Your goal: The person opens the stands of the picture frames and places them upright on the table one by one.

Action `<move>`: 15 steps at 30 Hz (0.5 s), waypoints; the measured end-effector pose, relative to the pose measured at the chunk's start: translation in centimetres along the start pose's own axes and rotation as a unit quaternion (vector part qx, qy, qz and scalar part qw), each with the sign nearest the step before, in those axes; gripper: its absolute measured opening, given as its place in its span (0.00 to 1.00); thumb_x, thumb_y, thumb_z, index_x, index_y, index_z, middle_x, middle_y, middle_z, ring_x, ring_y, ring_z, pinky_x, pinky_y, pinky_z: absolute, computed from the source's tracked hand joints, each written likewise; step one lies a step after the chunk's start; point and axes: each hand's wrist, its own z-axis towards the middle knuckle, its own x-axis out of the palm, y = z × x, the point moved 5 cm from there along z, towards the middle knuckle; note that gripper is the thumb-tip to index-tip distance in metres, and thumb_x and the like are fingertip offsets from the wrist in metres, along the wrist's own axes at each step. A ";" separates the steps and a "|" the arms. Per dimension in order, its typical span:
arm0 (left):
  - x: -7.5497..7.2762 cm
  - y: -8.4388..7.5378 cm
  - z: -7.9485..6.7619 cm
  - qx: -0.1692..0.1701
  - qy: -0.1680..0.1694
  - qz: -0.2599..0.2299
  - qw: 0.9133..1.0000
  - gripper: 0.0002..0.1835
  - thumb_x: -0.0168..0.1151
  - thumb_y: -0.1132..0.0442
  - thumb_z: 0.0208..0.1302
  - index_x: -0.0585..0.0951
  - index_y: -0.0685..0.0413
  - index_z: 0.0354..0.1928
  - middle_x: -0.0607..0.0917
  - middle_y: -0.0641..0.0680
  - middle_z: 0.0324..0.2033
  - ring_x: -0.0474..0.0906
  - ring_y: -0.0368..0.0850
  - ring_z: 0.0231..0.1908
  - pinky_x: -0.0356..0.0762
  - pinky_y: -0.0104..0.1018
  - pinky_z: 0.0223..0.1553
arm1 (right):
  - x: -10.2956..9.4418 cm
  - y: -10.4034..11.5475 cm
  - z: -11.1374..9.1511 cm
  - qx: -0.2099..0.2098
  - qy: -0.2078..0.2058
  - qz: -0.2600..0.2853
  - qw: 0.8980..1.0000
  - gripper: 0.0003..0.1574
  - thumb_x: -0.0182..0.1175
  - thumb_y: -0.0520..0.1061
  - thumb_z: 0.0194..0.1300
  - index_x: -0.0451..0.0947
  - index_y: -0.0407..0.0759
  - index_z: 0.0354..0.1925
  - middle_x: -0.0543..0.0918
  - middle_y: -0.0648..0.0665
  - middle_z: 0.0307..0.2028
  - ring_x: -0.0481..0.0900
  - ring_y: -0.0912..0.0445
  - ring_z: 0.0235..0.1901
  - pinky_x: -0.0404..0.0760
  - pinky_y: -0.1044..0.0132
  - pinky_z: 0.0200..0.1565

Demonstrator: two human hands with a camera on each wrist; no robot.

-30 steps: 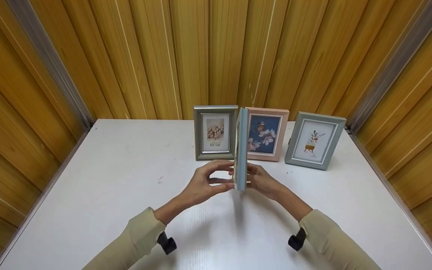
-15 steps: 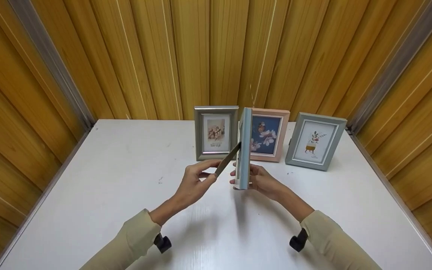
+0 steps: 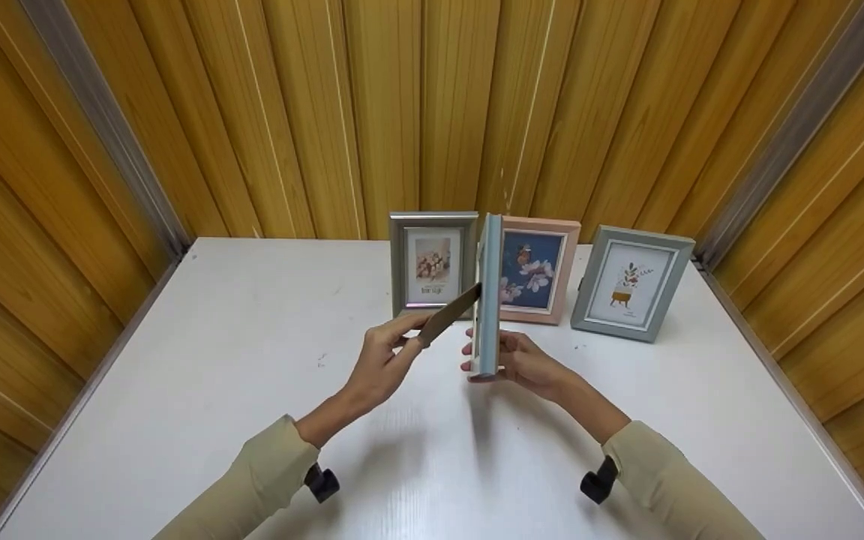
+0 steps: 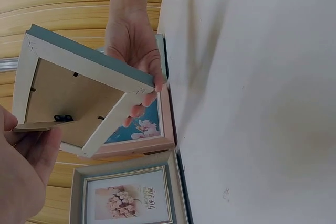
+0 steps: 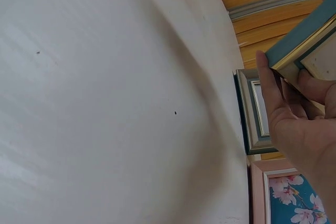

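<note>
A light blue picture frame (image 3: pixel 490 292) is held up edge-on in the head view, its back facing left. My right hand (image 3: pixel 533 364) grips its lower end, fingertips showing round on the back side. Between thumb and fingers, my left hand (image 3: pixel 383 366) pinches the frame's stand leg (image 3: pixel 450 315), which slants out from the back panel. In the left wrist view the brown back panel (image 4: pixel 86 95) shows inside a pale border, with small black clips and a dark hinge (image 4: pixel 63 118) at the leg. The right wrist view catches the gold inner edge (image 5: pixel 302 51) near my thumb.
Along the back of the white table (image 3: pixel 267 315) stand three more picture frames: an olive-grey one (image 3: pixel 397 262), a pink one (image 3: pixel 568 274) partly behind the held frame, and a grey-green one (image 3: pixel 664 292) at right. Wood-patterned walls (image 3: pixel 379 112) enclose the table.
My left hand has moved left from the frame's lower back, swinging the stand leg outward. The frame has shifted slightly right, with my right hand still gripping it.
</note>
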 end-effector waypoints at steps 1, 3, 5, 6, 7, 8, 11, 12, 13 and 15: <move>0.0 0.0 0.0 0.000 0.000 -0.002 1.000 0.22 0.49 0.75 0.70 0.82 0.57 0.62 0.87 0.57 0.55 0.85 0.52 0.52 0.85 0.34 0.47 | 0.0 0.0 0.0 -0.002 -0.002 -0.001 1.000 0.35 0.48 0.28 0.73 0.56 0.30 0.75 0.82 0.43 0.57 0.87 0.50 0.55 0.81 0.47 0.61; 0.0 0.1 0.0 -0.001 0.000 0.001 1.000 0.22 0.50 0.75 0.71 0.82 0.57 0.62 0.87 0.57 0.55 0.85 0.52 0.52 0.85 0.35 0.47 | -0.1 0.1 0.0 -0.009 -0.007 -0.006 1.000 0.34 0.47 0.28 0.73 0.57 0.29 0.74 0.82 0.41 0.58 0.86 0.49 0.56 0.81 0.47 0.61; -0.1 0.2 -0.1 -0.001 -0.003 0.012 1.000 0.22 0.50 0.75 0.71 0.80 0.58 0.63 0.87 0.56 0.55 0.84 0.51 0.53 0.85 0.38 0.50 | -0.2 0.2 0.1 -0.016 -0.021 -0.013 1.000 0.34 0.48 0.30 0.74 0.56 0.28 0.75 0.82 0.41 0.58 0.86 0.49 0.56 0.82 0.47 0.60; -0.1 0.2 -0.1 -0.001 -0.004 0.020 1.000 0.22 0.50 0.74 0.71 0.80 0.58 0.64 0.86 0.56 0.56 0.84 0.51 0.54 0.85 0.39 0.51 | -0.3 0.2 0.1 -0.019 -0.031 -0.015 0.999 0.34 0.49 0.30 0.75 0.56 0.28 0.75 0.82 0.41 0.59 0.86 0.49 0.56 0.82 0.47 0.60; -0.1 0.3 -0.1 -0.001 -0.006 0.029 1.000 0.22 0.51 0.74 0.71 0.79 0.58 0.65 0.86 0.57 0.56 0.84 0.50 0.55 0.84 0.40 0.53 | -0.4 0.3 0.1 -0.023 -0.042 -0.021 0.999 0.34 0.50 0.32 0.75 0.55 0.27 0.75 0.82 0.41 0.59 0.85 0.51 0.55 0.83 0.48 0.59; -0.2 0.4 0.0 0.001 -0.007 0.039 0.999 0.23 0.51 0.75 0.71 0.78 0.59 0.65 0.86 0.57 0.57 0.84 0.50 0.56 0.84 0.42 0.55 | -0.5 0.3 0.2 -0.026 -0.055 -0.026 0.998 0.35 0.51 0.33 0.76 0.55 0.27 0.75 0.82 0.41 0.59 0.85 0.52 0.54 0.84 0.49 0.58; -0.3 0.6 0.0 0.004 -0.012 0.063 0.998 0.25 0.52 0.77 0.69 0.77 0.59 0.67 0.84 0.58 0.59 0.82 0.52 0.59 0.81 0.48 0.59 | -0.8 0.5 0.1 -0.031 -0.101 -0.040 0.994 0.37 0.55 0.36 0.75 0.55 0.26 0.75 0.83 0.45 0.56 0.85 0.57 0.51 0.86 0.54 0.54; -0.3 0.7 0.0 0.001 -0.012 0.068 0.998 0.26 0.52 0.77 0.68 0.77 0.59 0.67 0.84 0.58 0.60 0.81 0.52 0.60 0.80 0.49 0.61 | -0.9 0.5 0.1 -0.031 -0.115 -0.044 0.992 0.37 0.56 0.36 0.75 0.55 0.26 0.75 0.83 0.46 0.55 0.85 0.57 0.49 0.87 0.56 0.53; -0.3 0.8 -0.1 0.003 -0.013 0.071 0.997 0.26 0.52 0.77 0.68 0.77 0.59 0.67 0.83 0.58 0.62 0.80 0.53 0.62 0.79 0.51 0.62 | -1.0 0.5 0.1 -0.032 -0.128 -0.050 0.990 0.37 0.56 0.36 0.75 0.56 0.26 0.75 0.84 0.47 0.54 0.85 0.58 0.48 0.87 0.57 0.51; -0.3 0.9 -0.2 0.004 -0.013 0.073 0.997 0.24 0.53 0.76 0.69 0.78 0.58 0.66 0.81 0.59 0.64 0.77 0.55 0.65 0.78 0.52 0.63 | -1.2 0.5 0.0 -0.033 -0.156 -0.058 0.986 0.37 0.57 0.35 0.74 0.57 0.27 0.75 0.84 0.46 0.53 0.86 0.59 0.46 0.88 0.60 0.49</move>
